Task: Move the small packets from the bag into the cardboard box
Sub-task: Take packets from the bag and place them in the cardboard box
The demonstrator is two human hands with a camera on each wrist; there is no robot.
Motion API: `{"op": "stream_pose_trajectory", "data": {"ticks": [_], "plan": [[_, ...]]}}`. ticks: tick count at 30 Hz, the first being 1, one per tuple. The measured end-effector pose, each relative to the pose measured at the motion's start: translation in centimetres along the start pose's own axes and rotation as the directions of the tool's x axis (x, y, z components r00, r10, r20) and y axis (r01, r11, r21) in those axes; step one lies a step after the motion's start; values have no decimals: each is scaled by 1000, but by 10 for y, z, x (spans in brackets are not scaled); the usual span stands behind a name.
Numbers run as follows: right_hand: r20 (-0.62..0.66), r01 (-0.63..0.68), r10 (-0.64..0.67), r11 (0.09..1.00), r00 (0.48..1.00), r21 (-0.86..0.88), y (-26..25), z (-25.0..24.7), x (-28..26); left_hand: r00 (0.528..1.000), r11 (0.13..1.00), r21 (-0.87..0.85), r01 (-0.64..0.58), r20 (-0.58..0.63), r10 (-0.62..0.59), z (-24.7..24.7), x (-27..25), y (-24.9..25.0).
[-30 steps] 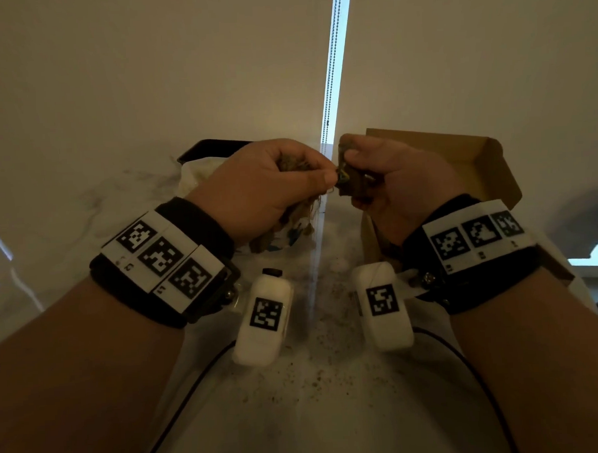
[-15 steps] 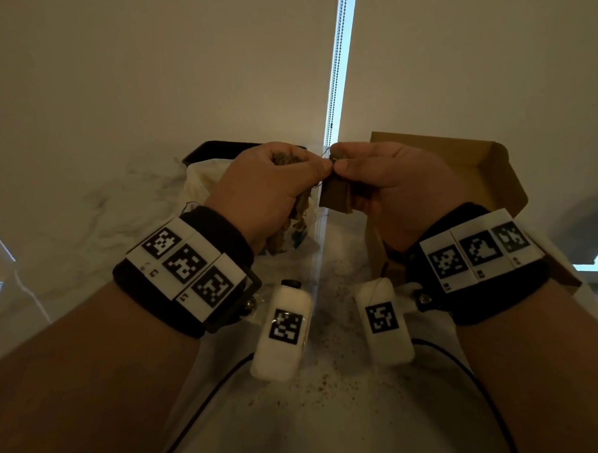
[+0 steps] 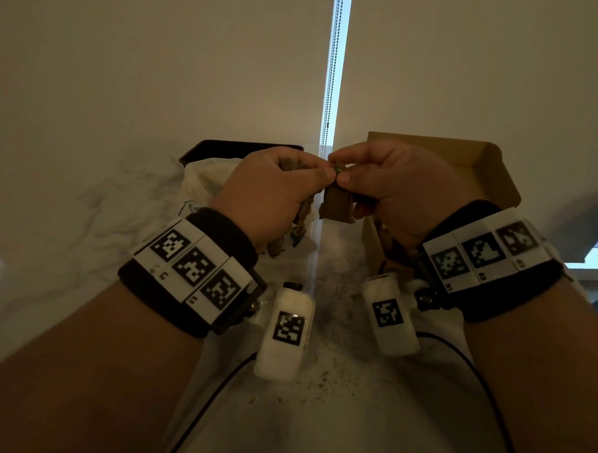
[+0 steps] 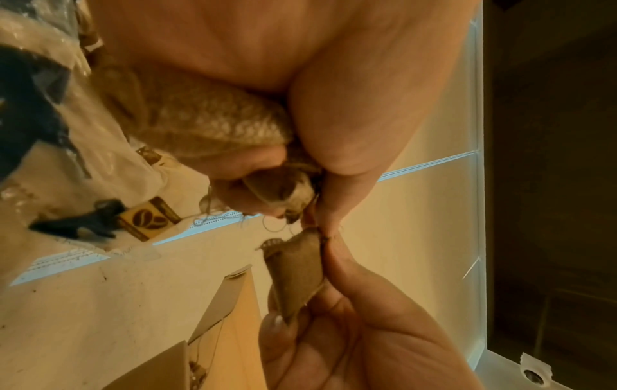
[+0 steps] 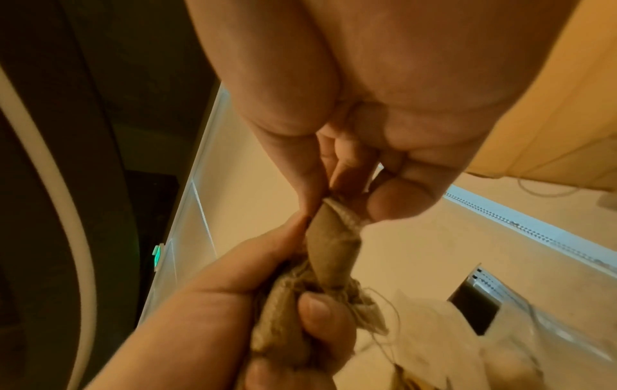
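Brown paper packet [image 3: 336, 208] hangs from the right hand [image 3: 394, 189], grip pinching its top edge w/ thumb & fingertips; long axis roughly vertical, hanging down. Left hand [image 3: 272, 193] is fisted round a bunch of burlap-like packets [image 4: 213, 124], thumb tip touching the same pinch point. Cardboard box [image 3: 471, 166] sits open just behind & right of the right hand, so that hand is nearer. Plastic bag [image 3: 201, 182] lies behind the left hand on the marble counter [image 3: 87, 216].
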State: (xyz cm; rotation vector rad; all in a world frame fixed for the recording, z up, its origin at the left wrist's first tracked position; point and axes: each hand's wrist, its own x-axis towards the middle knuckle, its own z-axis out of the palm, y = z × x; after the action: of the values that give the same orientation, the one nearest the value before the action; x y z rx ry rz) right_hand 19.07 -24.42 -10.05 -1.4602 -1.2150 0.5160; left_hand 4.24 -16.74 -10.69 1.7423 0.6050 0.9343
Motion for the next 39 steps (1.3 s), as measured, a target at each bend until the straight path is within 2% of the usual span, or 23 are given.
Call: {"op": "stream_pose_trajectory", "data": {"ticks": [4,5,9,14,18,22,26,30,32,36,39], "plan": [[-70,-85,94,988,993,126,-18,-23,-4,999,998,-47,38,-32,-40,-2,2,-1],[-84,-102,110,990,990,100,-24,-32,-4,998,998,-48,43,-42,-45,-2,3,-1],[-103,-176,156,961,982,-216,-37,-61,-5,997,996,-62,56,-53,-60,-3,4,-3],[-48,-296,325,778,944,-554,-31,-64,5,995,994,-71,84,-49,-88,-4,2,-3],[25,-291,457,607,889,-740,-22,-54,13,991,990,-79,113,-57,-118,-5,1,-4],[48,-244,514,485,857,-840,-22,-42,18,989,986,-96,133,-56,-138,-5,3,-5],[48,-235,548,434,835,-870,-21,-36,21,989,985,-107,135,-53,-141,-5,5,-7],[67,-122,559,293,826,-948,-19,-33,23,988,984,-112,141,-51,-148,-5,6,-8],[63,-123,569,283,820,-951,-18,-32,24,987,982,-117,146,-45,-152,-5,7,-8],[42,-178,548,341,835,-923,-17,-32,24,983,974,-144,175,-26,-181,-5,7,-8],[36,-150,499,328,866,-933,-25,-32,21,967,929,-274,250,32,-251,-4,7,-6]]}}
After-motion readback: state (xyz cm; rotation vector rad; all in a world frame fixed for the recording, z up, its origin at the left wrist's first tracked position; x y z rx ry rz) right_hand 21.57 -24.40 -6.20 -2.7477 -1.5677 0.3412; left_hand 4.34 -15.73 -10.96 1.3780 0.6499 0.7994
